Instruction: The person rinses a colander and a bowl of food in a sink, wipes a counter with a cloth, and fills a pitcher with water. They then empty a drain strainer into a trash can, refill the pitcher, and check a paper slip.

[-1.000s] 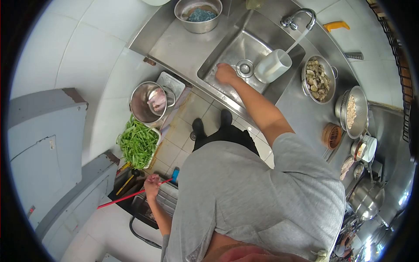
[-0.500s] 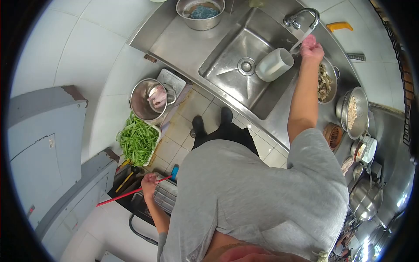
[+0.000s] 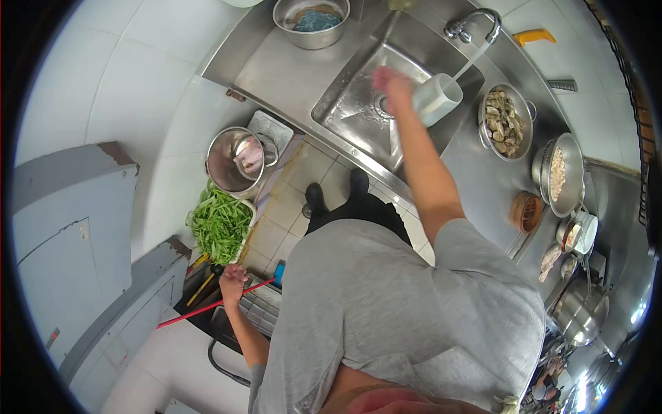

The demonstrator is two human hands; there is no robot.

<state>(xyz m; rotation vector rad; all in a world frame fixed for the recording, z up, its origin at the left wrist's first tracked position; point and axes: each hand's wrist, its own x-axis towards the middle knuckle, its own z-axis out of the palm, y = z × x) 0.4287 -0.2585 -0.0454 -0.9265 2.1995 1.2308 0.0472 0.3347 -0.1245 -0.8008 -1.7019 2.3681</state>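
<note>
My right hand (image 3: 393, 88) is over the sink (image 3: 358, 121), beside a white plastic jug (image 3: 437, 101) that lies tilted there. Motion smears its fingers, so their state does not show. From the tap (image 3: 474, 31) a stream of water runs into the jug's mouth. My left hand (image 3: 233, 284) hangs out to the side, its fingers loosely bent and apart, with nothing visible in them. A red pole (image 3: 200, 314) with a blue end passes close by its wrist; the hand does not appear to wrap round it.
On the counter's right stand a colander of greyish food pieces (image 3: 505, 124), a colander of pale pieces (image 3: 557, 176) and a bamboo steamer (image 3: 527, 212). A metal basin (image 3: 312, 36) is at the back left. Below are a steel pot (image 3: 222, 162) and leafy greens (image 3: 219, 228).
My right hand has swung left from under the tap stream to over the sink. Water now falls freely toward the jug. My left hand has shifted slightly upward in view.
</note>
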